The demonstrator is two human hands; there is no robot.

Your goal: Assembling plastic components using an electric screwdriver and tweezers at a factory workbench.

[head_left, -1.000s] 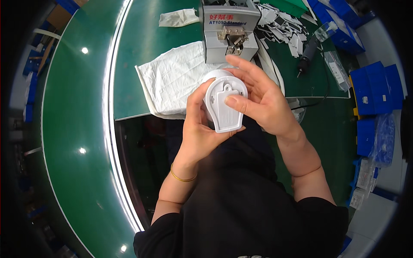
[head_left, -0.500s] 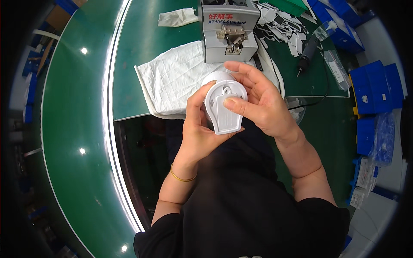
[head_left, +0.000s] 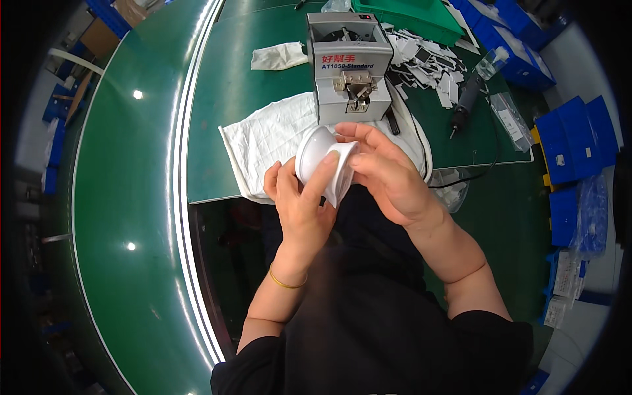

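— A glossy green surface (head_left: pixel 131 184) curves down my left side; beside it, a green tabletop (head_left: pixel 283 89) carries a white cloth (head_left: pixel 266 141).
— And your hands?
— My left hand (head_left: pixel 299 210) is clamped on a white plastic piece (head_left: pixel 316 148), tilted, held up before me by the tabletop's near edge. A grey machine (head_left: pixel 349 59) stands beyond it. My right hand (head_left: pixel 395 181) is half curled, thumb close to the piece's right face; I can't tell whether it grips.
— Which step is that?
— Steadying the piece with the left and attending to that face with the right, I'd judge.
— And what does the next move call for?
— A firm left hold and room for my right fingertips, I'd say.
— What's over to the right?
— A heap of flat pieces (head_left: pixel 428 59), a dark hand tool (head_left: pixel 468 97), then blue bins (head_left: pixel 571 141).
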